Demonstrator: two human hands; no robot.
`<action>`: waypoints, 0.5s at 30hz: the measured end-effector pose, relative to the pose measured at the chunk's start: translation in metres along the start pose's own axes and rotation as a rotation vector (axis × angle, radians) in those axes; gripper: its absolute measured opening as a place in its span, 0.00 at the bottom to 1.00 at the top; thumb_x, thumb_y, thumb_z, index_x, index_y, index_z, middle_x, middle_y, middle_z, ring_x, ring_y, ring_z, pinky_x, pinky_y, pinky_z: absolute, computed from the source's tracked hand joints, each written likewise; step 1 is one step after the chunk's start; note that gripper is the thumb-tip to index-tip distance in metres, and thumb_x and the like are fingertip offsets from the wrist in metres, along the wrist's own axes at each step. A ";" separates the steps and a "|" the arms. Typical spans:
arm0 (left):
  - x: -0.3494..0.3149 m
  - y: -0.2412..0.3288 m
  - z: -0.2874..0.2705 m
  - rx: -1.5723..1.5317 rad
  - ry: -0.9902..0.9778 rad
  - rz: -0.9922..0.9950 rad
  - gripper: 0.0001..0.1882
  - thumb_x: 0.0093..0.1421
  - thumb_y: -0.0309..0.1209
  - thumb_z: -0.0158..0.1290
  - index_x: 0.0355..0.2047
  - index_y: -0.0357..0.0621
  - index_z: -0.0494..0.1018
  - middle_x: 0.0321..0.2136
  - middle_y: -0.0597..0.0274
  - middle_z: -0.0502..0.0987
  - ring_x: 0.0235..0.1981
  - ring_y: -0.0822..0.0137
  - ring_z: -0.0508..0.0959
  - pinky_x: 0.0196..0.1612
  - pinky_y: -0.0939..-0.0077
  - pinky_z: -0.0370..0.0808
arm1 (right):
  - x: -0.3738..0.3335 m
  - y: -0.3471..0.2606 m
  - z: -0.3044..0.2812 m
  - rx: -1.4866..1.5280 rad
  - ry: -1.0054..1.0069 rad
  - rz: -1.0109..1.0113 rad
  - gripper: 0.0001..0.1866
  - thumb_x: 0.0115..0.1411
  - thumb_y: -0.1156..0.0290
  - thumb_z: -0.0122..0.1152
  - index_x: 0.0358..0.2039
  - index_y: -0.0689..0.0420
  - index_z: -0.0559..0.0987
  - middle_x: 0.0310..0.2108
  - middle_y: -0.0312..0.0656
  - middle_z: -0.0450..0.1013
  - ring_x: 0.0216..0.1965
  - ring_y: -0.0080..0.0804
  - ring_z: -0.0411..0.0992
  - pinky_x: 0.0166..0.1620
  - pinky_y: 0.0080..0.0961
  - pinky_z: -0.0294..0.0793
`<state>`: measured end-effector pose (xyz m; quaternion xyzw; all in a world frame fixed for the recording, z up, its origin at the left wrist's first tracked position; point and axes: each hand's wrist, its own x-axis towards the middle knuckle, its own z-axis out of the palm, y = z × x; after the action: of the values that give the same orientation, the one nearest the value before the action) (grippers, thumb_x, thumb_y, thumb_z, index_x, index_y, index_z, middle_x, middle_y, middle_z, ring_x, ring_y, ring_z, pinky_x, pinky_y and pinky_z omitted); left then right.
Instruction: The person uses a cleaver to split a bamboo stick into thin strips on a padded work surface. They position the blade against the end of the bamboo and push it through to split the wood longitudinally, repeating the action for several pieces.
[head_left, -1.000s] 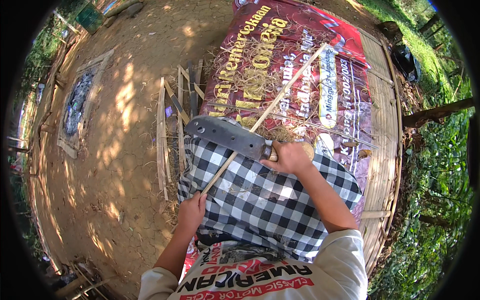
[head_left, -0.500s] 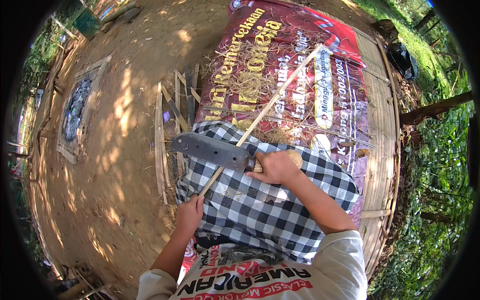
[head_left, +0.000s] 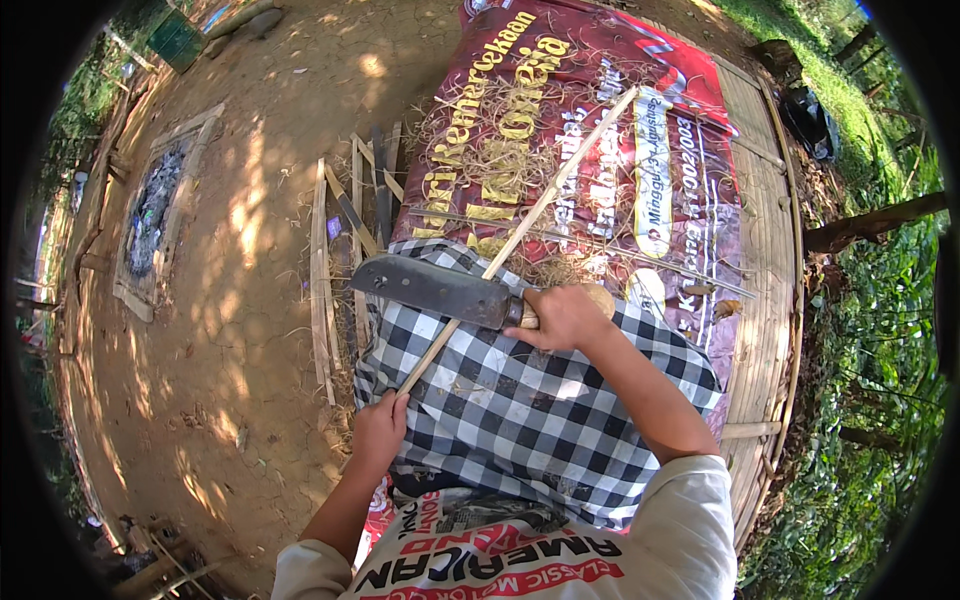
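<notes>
My left hand [head_left: 381, 428] is closed round the near end of a long, pale bamboo strip [head_left: 540, 208]. The strip slants away from me to the upper right, over my lap and onto a red banner. In my right hand [head_left: 562, 318] is the wooden handle of a machete [head_left: 432, 290], fingers wrapped round it. Its broad dark blade points left and lies across the strip, hiding a short part of it. A black-and-white checked cloth [head_left: 500, 400] covers my lap beneath both.
Curly shavings [head_left: 500, 150] litter the red banner [head_left: 690, 90], which lies on a bamboo platform [head_left: 765, 350]. Several split bamboo pieces [head_left: 322, 280] rest along the platform's left side. Further left, a framed ash pit [head_left: 155, 215] sits in the dirt ground. Green plants grow at right.
My right hand and the machete have moved slightly away from me and to the right along the strip. My left hand keeps its hold in nearly the same place.
</notes>
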<state>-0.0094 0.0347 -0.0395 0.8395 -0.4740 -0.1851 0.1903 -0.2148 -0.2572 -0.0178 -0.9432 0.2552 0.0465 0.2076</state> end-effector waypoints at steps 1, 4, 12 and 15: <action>0.000 0.000 -0.001 0.004 0.004 0.019 0.15 0.66 0.38 0.49 0.26 0.40 0.71 0.15 0.43 0.72 0.20 0.41 0.75 0.22 0.50 0.70 | 0.002 0.011 -0.001 -0.006 0.046 0.034 0.37 0.55 0.32 0.52 0.33 0.62 0.76 0.18 0.53 0.74 0.26 0.54 0.76 0.32 0.46 0.77; 0.004 0.007 -0.001 0.016 0.012 0.003 0.15 0.66 0.37 0.49 0.25 0.40 0.70 0.15 0.44 0.73 0.20 0.41 0.75 0.22 0.51 0.70 | 0.001 0.062 -0.027 0.023 0.111 0.234 0.37 0.55 0.33 0.53 0.33 0.63 0.76 0.18 0.53 0.74 0.26 0.54 0.76 0.32 0.46 0.77; 0.007 0.007 0.001 0.017 -0.016 0.000 0.14 0.65 0.37 0.50 0.27 0.40 0.72 0.15 0.44 0.73 0.20 0.42 0.76 0.22 0.51 0.70 | 0.002 0.002 -0.005 0.036 0.086 0.129 0.36 0.56 0.35 0.54 0.35 0.64 0.76 0.21 0.55 0.75 0.27 0.56 0.76 0.34 0.46 0.77; 0.004 0.002 0.005 0.004 0.003 0.003 0.15 0.65 0.38 0.49 0.27 0.40 0.72 0.15 0.44 0.72 0.19 0.42 0.76 0.22 0.51 0.70 | 0.002 -0.001 -0.007 0.025 -0.001 0.032 0.37 0.56 0.34 0.53 0.33 0.63 0.76 0.20 0.55 0.75 0.26 0.56 0.76 0.34 0.47 0.76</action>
<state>-0.0116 0.0296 -0.0436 0.8394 -0.4755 -0.1828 0.1897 -0.2125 -0.2597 -0.0117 -0.9363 0.2709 0.0471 0.2185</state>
